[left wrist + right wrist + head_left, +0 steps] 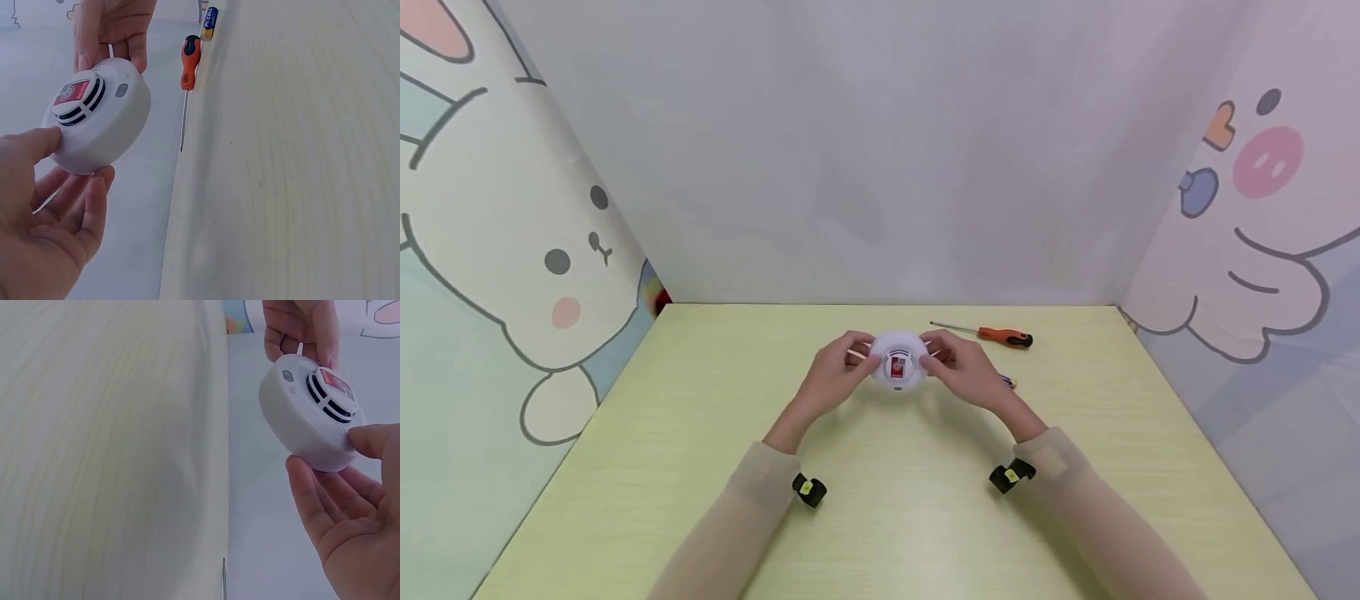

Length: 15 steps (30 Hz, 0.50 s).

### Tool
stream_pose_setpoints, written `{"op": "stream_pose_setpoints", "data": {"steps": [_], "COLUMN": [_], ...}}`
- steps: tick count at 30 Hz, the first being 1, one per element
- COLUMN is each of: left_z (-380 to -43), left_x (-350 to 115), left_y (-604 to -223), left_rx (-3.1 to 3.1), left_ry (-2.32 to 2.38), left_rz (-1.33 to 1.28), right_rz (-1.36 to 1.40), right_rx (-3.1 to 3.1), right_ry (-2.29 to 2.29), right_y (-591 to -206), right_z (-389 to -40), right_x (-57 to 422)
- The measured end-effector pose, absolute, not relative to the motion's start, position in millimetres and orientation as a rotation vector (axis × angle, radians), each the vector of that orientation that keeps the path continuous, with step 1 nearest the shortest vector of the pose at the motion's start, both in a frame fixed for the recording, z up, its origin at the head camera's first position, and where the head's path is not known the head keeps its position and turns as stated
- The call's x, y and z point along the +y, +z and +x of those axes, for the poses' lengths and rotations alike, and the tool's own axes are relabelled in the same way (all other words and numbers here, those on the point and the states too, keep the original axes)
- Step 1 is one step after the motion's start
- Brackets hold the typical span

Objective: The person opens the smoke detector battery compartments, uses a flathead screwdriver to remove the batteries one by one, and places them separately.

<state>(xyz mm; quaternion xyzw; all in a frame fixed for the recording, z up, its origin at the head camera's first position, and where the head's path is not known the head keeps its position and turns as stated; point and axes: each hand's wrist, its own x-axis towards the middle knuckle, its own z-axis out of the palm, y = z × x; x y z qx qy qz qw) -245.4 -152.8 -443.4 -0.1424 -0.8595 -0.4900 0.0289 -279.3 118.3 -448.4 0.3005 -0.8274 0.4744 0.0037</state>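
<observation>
A round white smoke detector (886, 382) with a red label and dark vent slots is held up above the table between both hands. My left hand (837, 372) grips its left edge, thumb on the front face and fingers behind. On the opposite edge my right hand (964, 367) pinches it the same way. Both wrist views show the detector (119, 128) tilted, with a small grey oval on its face near the rim. The fingertips behind it are partly hidden.
An orange and black screwdriver (1004, 337) lies on the pale wooden table (700, 500), its shaft pointing left. A battery (209, 24) lies near its handle, mostly behind my right wrist in the head view. Cartoon-printed cloth (880, 167) encloses the table's back and sides.
</observation>
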Motion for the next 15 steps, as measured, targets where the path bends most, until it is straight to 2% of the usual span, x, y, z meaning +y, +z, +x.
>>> {"op": "stream_pose_setpoints", "data": {"steps": [15], "left_z": [-245], "left_x": [-148], "left_y": [-447], "left_rx": [-2.729], "left_ry": [-1.44], "left_rz": [-0.275], "right_rz": [0.695], "right_rx": [-2.731], "right_ry": [1.53], "right_y": [-452], "right_z": [-279], "right_x": [105]}}
